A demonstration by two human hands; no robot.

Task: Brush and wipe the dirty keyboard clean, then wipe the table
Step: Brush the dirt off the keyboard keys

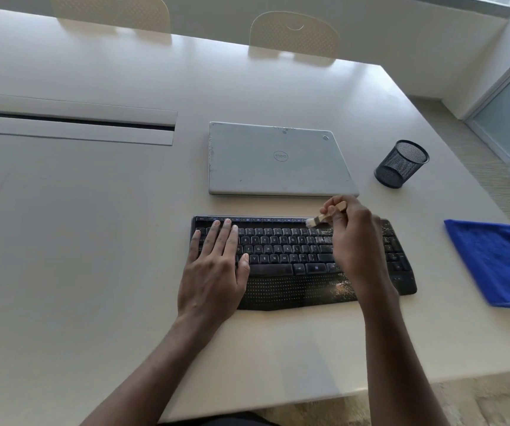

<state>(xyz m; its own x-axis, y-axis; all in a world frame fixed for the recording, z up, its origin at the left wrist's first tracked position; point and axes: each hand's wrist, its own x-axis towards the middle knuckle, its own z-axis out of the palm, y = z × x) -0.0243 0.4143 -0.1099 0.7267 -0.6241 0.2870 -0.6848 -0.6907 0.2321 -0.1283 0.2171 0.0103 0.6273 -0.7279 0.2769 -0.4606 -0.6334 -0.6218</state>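
Keyboard [293, 256] sits on bench [94, 241] before laptop [278, 159]. Left hand [217, 265] flat, pinning it. Right fingers [333, 210] pinch brush [318, 219] at top row. Suggest short strokes toward dusty right side, light pressure.

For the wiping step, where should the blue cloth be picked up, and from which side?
Probably the blue cloth by its left edge, pinched from above: it lies flat on the table, and that edge is nearest the right hand.
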